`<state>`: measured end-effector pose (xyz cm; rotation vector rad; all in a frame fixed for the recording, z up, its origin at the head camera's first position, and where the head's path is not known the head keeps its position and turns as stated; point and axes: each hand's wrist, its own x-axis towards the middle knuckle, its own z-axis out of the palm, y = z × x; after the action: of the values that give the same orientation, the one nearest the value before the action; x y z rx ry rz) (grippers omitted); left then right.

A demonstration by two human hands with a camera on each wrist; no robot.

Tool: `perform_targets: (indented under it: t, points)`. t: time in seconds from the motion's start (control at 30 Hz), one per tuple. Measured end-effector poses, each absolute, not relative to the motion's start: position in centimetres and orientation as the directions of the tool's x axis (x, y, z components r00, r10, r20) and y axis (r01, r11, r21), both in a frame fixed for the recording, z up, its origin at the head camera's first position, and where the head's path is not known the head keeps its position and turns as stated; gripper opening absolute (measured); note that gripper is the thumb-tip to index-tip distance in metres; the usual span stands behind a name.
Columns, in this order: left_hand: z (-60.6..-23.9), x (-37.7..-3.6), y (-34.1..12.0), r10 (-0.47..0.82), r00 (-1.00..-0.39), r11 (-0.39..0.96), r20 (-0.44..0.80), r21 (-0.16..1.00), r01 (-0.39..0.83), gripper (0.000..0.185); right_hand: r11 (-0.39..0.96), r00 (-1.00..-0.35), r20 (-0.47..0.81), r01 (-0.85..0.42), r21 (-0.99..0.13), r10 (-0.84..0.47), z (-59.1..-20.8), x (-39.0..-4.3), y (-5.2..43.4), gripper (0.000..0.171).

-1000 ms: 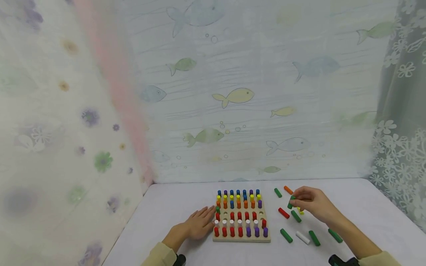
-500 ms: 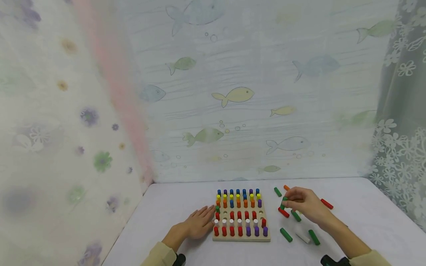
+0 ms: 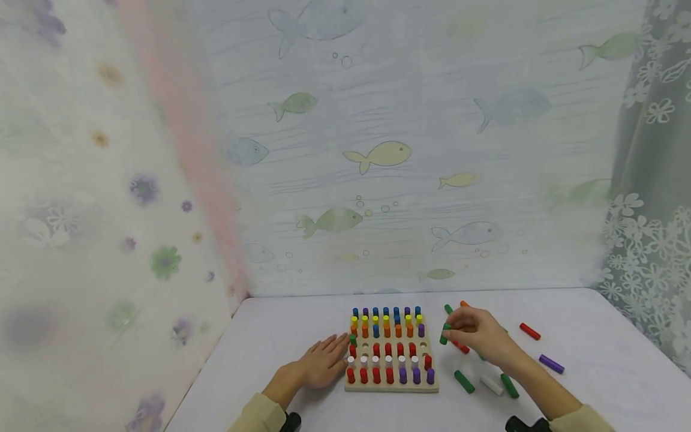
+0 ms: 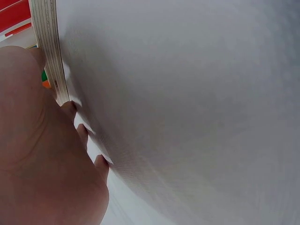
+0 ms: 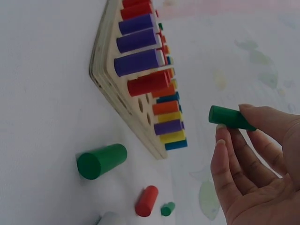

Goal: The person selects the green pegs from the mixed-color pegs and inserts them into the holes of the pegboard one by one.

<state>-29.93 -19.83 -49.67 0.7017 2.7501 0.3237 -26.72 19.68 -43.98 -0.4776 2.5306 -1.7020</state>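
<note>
A wooden pegboard (image 3: 391, 389) with rows of coloured pegs stands mid-table. Its rows hold blue, yellow, orange, red, white and purple pegs, with a single green one at the left side. Bare holes (image 5: 140, 105) show between the rows. My left hand (image 3: 324, 363) lies flat with straight fingers along the board's left edge (image 4: 50, 51). To the right of the board, my right hand (image 3: 477, 333) pinches a green peg (image 5: 229, 118) between thumb and fingers, held above the table.
Loose pegs lie right of the board: green pegs (image 3: 464, 381), a white peg (image 3: 490, 385), a red peg (image 3: 530, 331) and a purple peg (image 3: 551, 364). An orange peg (image 3: 464, 304) is partly hidden behind my right hand. A fish-patterned curtain (image 3: 378, 192) hangs behind the table.
My right hand has moved left toward the board with the green peg, uncovering the red and purple pegs on the right. My left hand has stayed in place.
</note>
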Motion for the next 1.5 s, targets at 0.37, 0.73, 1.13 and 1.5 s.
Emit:
perform_targets:
  t: [0.37, 0.73, 1.13, 1.5]
  points:
    - [-49.3, -29.5, -19.6, 0.482, -0.851, 0.865, -0.208, 0.272, 0.422, 0.064, 0.301, -0.940, 0.128, -0.226, -0.926, -0.315, -44.5, -27.1, 17.8, 0.033]
    - [-48.4, -29.0, -19.4, 0.481, -0.848, 0.868, -0.225, 0.261, 0.423, 0.064, 0.304, -0.928, 0.147, -0.258, -0.917, -0.342, -44.7, -27.3, 15.8, 0.029]
    - [-49.0, -29.6, -19.8, 0.506, -0.832, 0.852, -0.229, 0.282, 0.441, 0.068, 0.295, -0.910, 0.184, -0.303, -0.906, -0.372, -45.0, -28.2, 12.3, 0.025]
    - [-47.9, -28.9, -19.4, 0.487, -0.841, 0.865, -0.235, 0.260, 0.428, 0.064, 0.317, -0.912, 0.206, -0.325, -0.891, -0.355, -45.2, -28.6, 9.1, 0.022]
